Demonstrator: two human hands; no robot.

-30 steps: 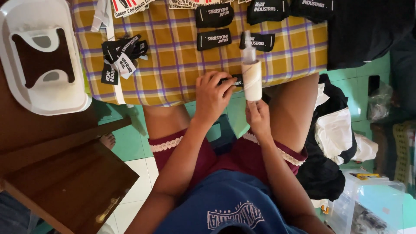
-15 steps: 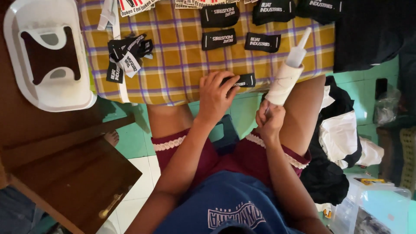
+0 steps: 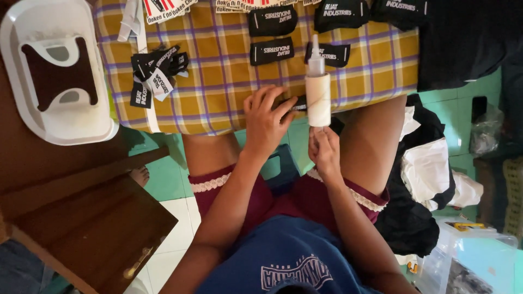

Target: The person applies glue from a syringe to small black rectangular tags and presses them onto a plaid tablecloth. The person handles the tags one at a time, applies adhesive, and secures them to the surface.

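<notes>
Bottle [image 3: 317, 92] sits upright over the near edge of the counter [image 3: 229, 81], nozzle pointing away from the person, pinched at its base by the right hand [image 3: 327, 152]. So that hand is closed on it, but only at the very bottom. Honestly that's the weak spot: a grip that low on a tall thing could let it tip, and if it's glue, a squeeze at the wrong angle would likely drip on the yellow plaid cloth instead of the label [image 3: 297, 104].

Left hand [image 3: 267, 122] is pressed flat on that black label, fingers spread, right at the counter's edge. The label is mostly under the hand, so it could slide off onto the lap if the pressure lets up.

Farther out, more black labels [image 3: 272, 51] lie in rows just past the nozzle, close enough to catch a stray drop. A loose pile of tags [image 3: 155, 73] sits well off to the left, with a white tray [image 3: 32, 120] beyond that. There's open cloth between the pile and the hands, so room to shift left.
</notes>
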